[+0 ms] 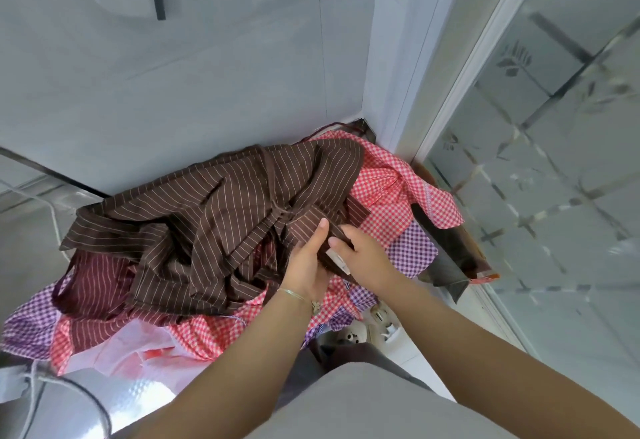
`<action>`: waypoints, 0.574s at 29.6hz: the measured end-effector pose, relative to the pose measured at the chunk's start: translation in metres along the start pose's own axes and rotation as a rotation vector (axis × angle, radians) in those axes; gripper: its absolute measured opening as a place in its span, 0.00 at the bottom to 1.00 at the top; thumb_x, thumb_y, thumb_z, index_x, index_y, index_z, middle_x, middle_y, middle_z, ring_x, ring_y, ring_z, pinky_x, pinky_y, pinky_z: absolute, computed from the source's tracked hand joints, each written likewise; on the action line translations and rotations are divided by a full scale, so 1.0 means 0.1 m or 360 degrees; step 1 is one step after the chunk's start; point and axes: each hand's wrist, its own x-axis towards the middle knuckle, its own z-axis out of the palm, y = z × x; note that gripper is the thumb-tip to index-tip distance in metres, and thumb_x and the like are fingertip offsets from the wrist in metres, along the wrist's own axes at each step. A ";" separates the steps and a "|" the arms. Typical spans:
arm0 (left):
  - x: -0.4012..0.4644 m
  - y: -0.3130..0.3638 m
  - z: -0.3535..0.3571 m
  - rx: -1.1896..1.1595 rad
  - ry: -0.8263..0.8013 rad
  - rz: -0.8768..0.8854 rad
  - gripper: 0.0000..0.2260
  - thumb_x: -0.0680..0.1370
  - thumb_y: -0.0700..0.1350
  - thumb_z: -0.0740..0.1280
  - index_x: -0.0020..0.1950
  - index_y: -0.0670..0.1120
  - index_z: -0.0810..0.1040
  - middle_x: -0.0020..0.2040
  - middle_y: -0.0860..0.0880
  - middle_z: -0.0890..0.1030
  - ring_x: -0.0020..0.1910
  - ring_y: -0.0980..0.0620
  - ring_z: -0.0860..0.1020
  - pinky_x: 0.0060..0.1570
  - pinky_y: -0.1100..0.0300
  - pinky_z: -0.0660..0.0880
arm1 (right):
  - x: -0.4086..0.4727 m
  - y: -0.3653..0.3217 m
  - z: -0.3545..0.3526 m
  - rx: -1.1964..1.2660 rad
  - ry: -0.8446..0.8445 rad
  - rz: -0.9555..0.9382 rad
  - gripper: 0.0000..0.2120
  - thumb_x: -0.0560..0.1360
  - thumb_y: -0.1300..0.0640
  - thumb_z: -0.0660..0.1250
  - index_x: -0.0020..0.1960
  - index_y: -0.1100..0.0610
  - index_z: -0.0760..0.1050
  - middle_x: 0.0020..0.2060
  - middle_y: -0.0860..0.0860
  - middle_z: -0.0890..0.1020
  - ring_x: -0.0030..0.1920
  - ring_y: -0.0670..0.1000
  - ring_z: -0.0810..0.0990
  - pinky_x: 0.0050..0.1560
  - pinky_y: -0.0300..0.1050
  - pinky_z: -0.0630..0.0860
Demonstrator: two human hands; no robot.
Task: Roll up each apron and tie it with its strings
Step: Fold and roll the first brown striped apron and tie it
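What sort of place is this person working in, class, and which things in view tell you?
Probably a tiled indoor corner of a home or workshop: grey tiled walls, a frosted patterned glass door, and a pile of aprons which both hands, left hand and right hand, sort.

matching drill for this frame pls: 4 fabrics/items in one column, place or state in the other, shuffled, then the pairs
Things:
1. brown striped apron
2. red checked cloth
3. purple checked cloth
4. bracelet

Places or states:
A. on the left wrist
B. top of the pile, gripped by the left hand and right hand
C. far right of the pile, near the wall corner
D. just right of the right hand, below the red checks

Pairs: 1-B, 2-C, 3-D, 4-A
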 end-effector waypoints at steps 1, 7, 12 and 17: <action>-0.02 0.04 0.02 -0.0008 -0.0043 0.0027 0.26 0.70 0.51 0.72 0.63 0.40 0.78 0.59 0.41 0.81 0.59 0.44 0.80 0.64 0.47 0.73 | -0.01 -0.05 -0.02 0.0036 -0.0012 -0.0001 0.13 0.82 0.54 0.58 0.65 0.54 0.73 0.52 0.47 0.79 0.52 0.46 0.77 0.52 0.39 0.73; -0.16 0.30 0.25 -0.0057 -0.0061 0.0199 0.16 0.77 0.44 0.68 0.63 0.39 0.77 0.59 0.39 0.81 0.59 0.41 0.79 0.62 0.45 0.74 | -0.07 -0.36 -0.07 0.0022 0.0288 -0.0164 0.14 0.82 0.51 0.55 0.66 0.53 0.65 0.49 0.49 0.79 0.46 0.47 0.79 0.48 0.48 0.79; -0.27 0.53 0.26 -0.0058 -0.0003 0.0308 0.17 0.78 0.45 0.68 0.64 0.40 0.76 0.59 0.38 0.80 0.58 0.38 0.79 0.61 0.38 0.73 | -0.10 -0.52 -0.18 0.0052 0.0588 -0.0113 0.33 0.72 0.42 0.70 0.71 0.52 0.63 0.60 0.44 0.69 0.60 0.43 0.70 0.60 0.38 0.70; -0.41 0.73 0.28 -0.0064 0.0061 0.0392 0.17 0.78 0.46 0.67 0.64 0.38 0.76 0.58 0.37 0.80 0.58 0.37 0.79 0.59 0.36 0.74 | -0.17 -0.74 -0.43 0.0397 -0.0287 0.0143 0.23 0.71 0.45 0.73 0.63 0.50 0.73 0.53 0.46 0.83 0.51 0.45 0.83 0.54 0.46 0.80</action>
